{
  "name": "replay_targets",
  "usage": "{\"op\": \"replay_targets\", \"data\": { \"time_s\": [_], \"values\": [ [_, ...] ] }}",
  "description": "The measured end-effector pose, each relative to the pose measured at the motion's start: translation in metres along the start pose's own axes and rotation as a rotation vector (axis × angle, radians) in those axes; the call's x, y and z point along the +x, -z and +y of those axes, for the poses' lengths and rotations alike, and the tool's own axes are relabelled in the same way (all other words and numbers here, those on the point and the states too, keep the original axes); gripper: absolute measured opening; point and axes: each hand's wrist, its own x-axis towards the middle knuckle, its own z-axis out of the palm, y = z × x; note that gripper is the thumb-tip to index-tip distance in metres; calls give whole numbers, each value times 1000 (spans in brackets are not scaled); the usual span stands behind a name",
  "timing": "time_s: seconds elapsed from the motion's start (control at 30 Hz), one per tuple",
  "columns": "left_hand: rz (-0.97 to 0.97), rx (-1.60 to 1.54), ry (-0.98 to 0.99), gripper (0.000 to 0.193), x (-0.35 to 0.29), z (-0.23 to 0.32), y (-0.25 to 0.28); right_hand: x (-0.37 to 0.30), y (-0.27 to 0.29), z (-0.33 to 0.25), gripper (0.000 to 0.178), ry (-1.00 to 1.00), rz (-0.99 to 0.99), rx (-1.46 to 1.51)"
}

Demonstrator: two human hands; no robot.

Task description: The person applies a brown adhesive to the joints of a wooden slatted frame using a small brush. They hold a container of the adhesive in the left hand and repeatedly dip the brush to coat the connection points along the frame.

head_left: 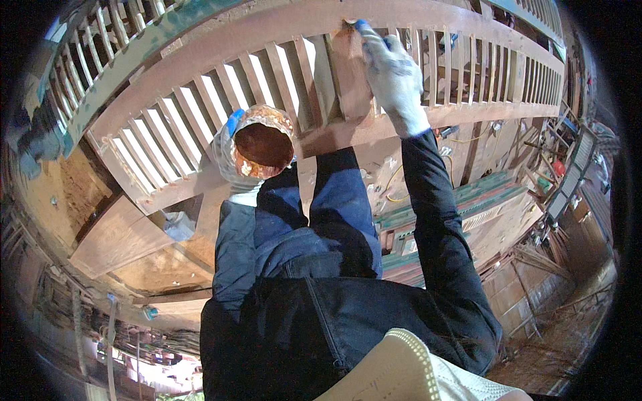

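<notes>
My left hand (226, 155), in a pale glove with blue on it, is wrapped round a rough-rimmed can (265, 142). The can is crusted with orange-brown residue, and its inside looks dark reddish brown. Farther off, my right hand (398, 77) wears a white glove with blue fingertips. It reaches to the far rail of a slatted wooden panel (267, 37), above a wide slat. Its fingers are pressed together by a small dark spot on the rail. What they hold there is too small to make out.
A green-edged slatted piece (157, 41) lies beyond the panel at the far left. Green and reddish boards (481, 207) are stacked at right. Below the panel's left end are a wooden board (120, 237) and a crumpled pale plastic bag (179, 226). A yellow cord (399, 184) crosses the floor.
</notes>
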Motion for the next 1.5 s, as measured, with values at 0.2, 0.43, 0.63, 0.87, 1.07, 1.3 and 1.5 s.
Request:
{"op": "replay_targets", "data": {
  "time_s": [0.2,0.43,0.63,0.87,1.07,1.3,1.5],
  "values": [
    [67,926,-386,123,1,4,-16,-1,13,-3,47,5,-151,-27],
    [107,1095,-471,124,2,6,-38,0,14,-5,48,37,-127,-95],
    [169,750,-279,122,1,0,-40,3,7,2,49,48,-83,-112],
    [32,1110,-391,116,2,9,-18,5,11,0,43,39,-58,-59],
    [201,699,-280,115,3,8,-46,1,15,-5,45,-3,-167,-34],
    [23,1593,-631,119,6,17,-27,2,12,0,44,14,-111,-78],
    [57,1648,-672,120,6,16,-31,14,16,4,44,27,-20,5]
  ]
}}
